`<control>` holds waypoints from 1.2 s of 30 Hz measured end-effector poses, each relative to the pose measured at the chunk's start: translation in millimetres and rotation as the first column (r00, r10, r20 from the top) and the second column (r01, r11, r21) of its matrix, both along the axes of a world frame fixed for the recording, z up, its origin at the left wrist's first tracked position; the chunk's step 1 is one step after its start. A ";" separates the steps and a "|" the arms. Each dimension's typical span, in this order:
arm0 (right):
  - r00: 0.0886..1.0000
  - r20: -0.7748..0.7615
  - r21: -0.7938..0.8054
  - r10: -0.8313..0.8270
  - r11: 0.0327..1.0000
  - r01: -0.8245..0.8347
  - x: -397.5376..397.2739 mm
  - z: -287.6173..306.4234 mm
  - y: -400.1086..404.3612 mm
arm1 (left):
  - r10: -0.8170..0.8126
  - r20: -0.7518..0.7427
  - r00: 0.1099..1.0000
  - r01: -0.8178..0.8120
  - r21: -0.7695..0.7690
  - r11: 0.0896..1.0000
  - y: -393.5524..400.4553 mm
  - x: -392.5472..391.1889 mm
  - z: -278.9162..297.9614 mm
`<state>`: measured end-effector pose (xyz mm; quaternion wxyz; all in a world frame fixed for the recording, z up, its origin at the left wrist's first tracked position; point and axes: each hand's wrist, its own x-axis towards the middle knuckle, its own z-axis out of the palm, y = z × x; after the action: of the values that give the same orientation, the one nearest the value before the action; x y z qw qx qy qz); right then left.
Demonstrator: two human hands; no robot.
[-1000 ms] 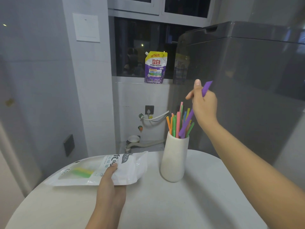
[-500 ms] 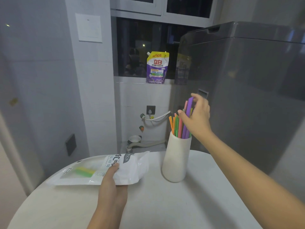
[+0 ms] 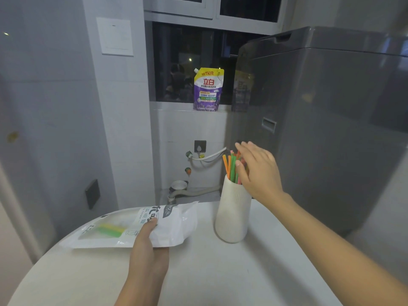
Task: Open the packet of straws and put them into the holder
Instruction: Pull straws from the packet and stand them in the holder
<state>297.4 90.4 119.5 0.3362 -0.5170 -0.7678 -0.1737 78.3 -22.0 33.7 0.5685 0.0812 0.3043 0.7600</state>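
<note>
Right hand (image 3: pixel 257 171) is over the straws (image 3: pixel 230 166) in the holder (image 3: pixel 233 215), fingers spread and released, palm flat against the straw tops, gripping nothing. Left hand (image 3: pixel 148 246) pins the packet (image 3: pixel 136 226) flat on the table (image 3: pixel 220 272), thumb on top, fingers apparently curled under the near edge, so it's grasping the packet. Packet mouth faces the holder and looks open; a few yellow and green straws show through the clear window at its far left end. Holder stands upright just right of the packet, close but not touching as far as I can tell. Step in hand, my read: seating the bundle. To do it well, press lightly straight down with the flat palm so the tall ones drop level, no sideways shove, since the holder is narrow-based and nothing braces it. Then go back for the rest: keep the left grip on the packet, tilt the mouth toward the right hand or shake the leftovers forward, as they sit deep at the closed end. Pinch them as a bunch, feed them in near-vertical to avoid snagging on the ones already standing. Versus a second ago: the right hand was up high holding a purple straw above the holder; now that straw isn't separately visible, presumably in with the rest behind the hand, and the hand has come down and opened. Left hand and packet basically unchanged.
</note>
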 end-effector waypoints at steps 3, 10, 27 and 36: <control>0.996 0.089 -0.073 -0.002 0.997 0.009 -3.7 -3.2 0.3 | 0.003 0.007 1.000 -0.003 -0.012 1.000 -0.2 -0.1 -0.5; 0.992 0.122 -0.020 -0.009 1.000 0.011 -5.6 0.2 -3.4 | -0.013 -0.001 1.000 0.013 -0.020 1.000 0.1 -1.5 0.2; 0.757 -0.611 -0.137 0.231 0.911 -0.388 -58.9 -58.0 -97.5 | -0.058 -0.105 0.993 0.059 0.008 0.998 3.5 2.6 -3.5; 0.110 -0.797 -0.357 -0.594 0.318 -0.878 -74.8 -87.7 -96.5 | 0.118 -0.719 0.685 -0.067 0.100 0.993 -6.7 3.1 3.1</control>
<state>222.5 -6.1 31.9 0.3960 -0.4413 -0.3275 0.7357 81.5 -28.6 36.8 0.3605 0.3770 0.4823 0.7037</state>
